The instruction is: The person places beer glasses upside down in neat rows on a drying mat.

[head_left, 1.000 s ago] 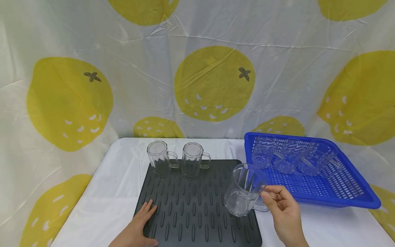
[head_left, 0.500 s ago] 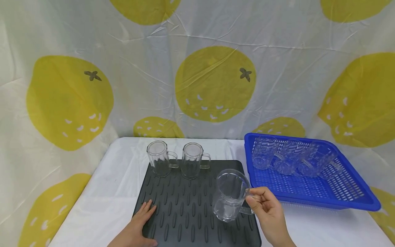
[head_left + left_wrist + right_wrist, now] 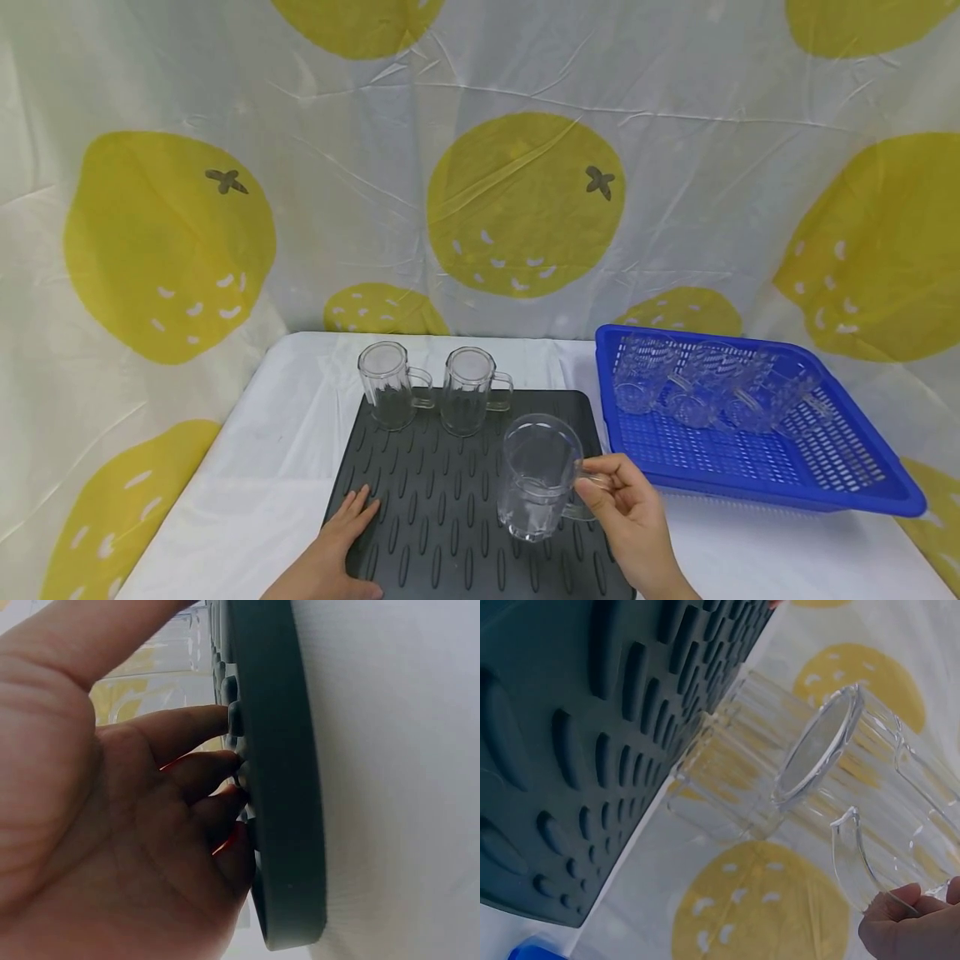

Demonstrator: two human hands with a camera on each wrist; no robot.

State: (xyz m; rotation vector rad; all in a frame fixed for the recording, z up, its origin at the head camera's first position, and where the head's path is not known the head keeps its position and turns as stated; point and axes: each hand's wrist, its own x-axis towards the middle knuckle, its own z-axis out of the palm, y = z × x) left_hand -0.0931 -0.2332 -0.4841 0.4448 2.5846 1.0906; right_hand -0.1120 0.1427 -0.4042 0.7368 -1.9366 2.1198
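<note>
My right hand [image 3: 630, 525] pinches the handle of a clear glass mug [image 3: 534, 492] between thumb and fingers. The mug is mouth up, over the right part of a dark ribbed mat [image 3: 442, 517]. In the right wrist view a gap shows between the mug's base [image 3: 819, 746] and the mat. My left hand [image 3: 337, 542] rests at the mat's left edge; in the left wrist view its fingertips [image 3: 232, 761] touch the ribs. Two more glass mugs [image 3: 392, 392] [image 3: 467, 396] stand upside down along the mat's back edge, handles to the right.
A blue plastic basket [image 3: 757, 492] sits at the right, with several clear mugs [image 3: 697, 392] lying at its back. White cloth [image 3: 247, 467] covers the table. Behind hangs a curtain [image 3: 345, 208] printed with yellow fruit.
The right hand has carried the mug leftward over the mat, and the mug has gone from tilted to nearly upright. My left hand has stayed at the mat's edge.
</note>
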